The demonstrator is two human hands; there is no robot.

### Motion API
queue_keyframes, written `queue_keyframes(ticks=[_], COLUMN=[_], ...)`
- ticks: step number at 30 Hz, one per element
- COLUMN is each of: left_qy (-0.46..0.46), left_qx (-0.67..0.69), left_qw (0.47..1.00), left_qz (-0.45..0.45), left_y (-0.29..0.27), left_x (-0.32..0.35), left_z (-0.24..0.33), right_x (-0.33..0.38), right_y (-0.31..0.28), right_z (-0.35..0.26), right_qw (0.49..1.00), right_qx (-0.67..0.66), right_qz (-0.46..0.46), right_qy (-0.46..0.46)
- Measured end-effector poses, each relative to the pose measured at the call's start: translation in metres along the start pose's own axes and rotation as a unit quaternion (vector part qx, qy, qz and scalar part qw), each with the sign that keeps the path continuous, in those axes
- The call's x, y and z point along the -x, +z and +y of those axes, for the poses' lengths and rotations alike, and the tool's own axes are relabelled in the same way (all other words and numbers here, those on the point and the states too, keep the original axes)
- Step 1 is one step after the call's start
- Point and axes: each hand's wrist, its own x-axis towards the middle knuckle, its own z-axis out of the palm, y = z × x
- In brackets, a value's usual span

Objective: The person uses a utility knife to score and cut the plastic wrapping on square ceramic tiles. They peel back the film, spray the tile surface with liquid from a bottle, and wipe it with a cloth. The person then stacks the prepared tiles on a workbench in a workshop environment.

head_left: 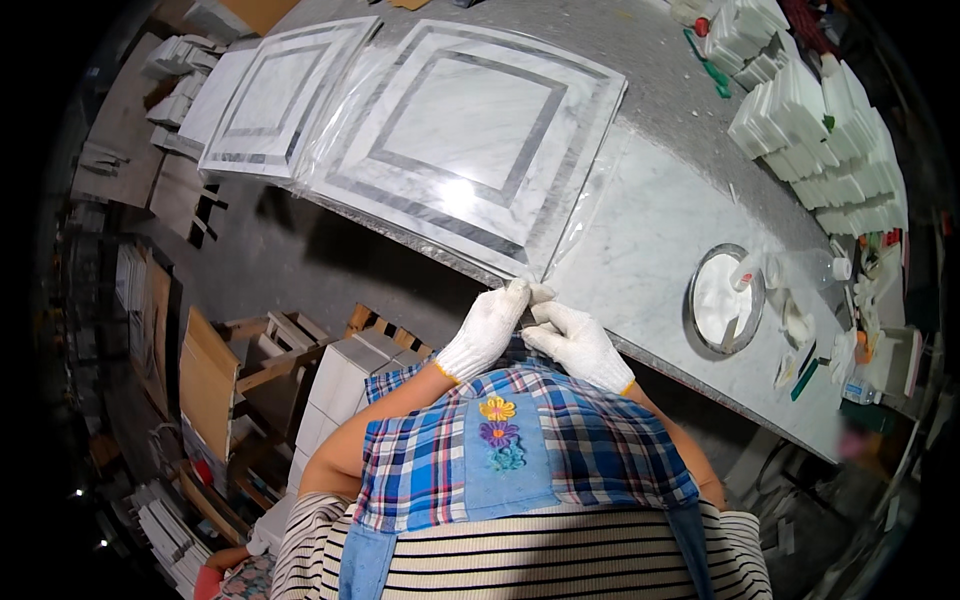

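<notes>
Grip: left hand [486,330] and right hand [580,345] together, fingers bent; what they hold, I cannot tell | marble panel [465,125]: just beyond grip | risk: plastic film [580,220], if pulled, may drag panel, chipping corner.

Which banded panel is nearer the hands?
The right panel, its near corner beside the left hand and right hand; the left panel lies farther off.

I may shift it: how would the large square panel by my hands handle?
The panel is probably stiff, lying so flat. Its veined, stone-like face suggests weight and brittle corners. The bright glare hints at a slippery surface.
</notes>
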Motion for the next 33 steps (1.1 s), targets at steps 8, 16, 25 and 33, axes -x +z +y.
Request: queue_keyframes(ticks=[8, 16, 25, 33], left_qy=[0.024, 0.090, 0.038, 0.006], left_qx=[-0.210, -0.374, -0.478, -0.363], left_qw=[0.976, 0.920, 0.877, 0.927], left_qz=[0.056, -0.076, 0.012, 0.094], left_y=[-0.024, -0.002, -0.013, -0.013], left_x=[-0.012, -0.002, -0.003, 0.002], left_z=[0.010, 0.019, 0.009, 0.011], right_x=[-0.010, -0.005, -0.005, -0.010], right_y=[-0.018, -0.025, -0.023, -0.027], right_z=[0.037, 0.028, 0.032, 0.036], right_qw=[0.975, 0.964, 0.969, 0.969], right_qx=[-0.168, -0.185, -0.160, -0.167], right_qz=[0.147, 0.188, 0.185, 0.173], right_qy=[-0.001, -0.040, -0.038, -0.053])
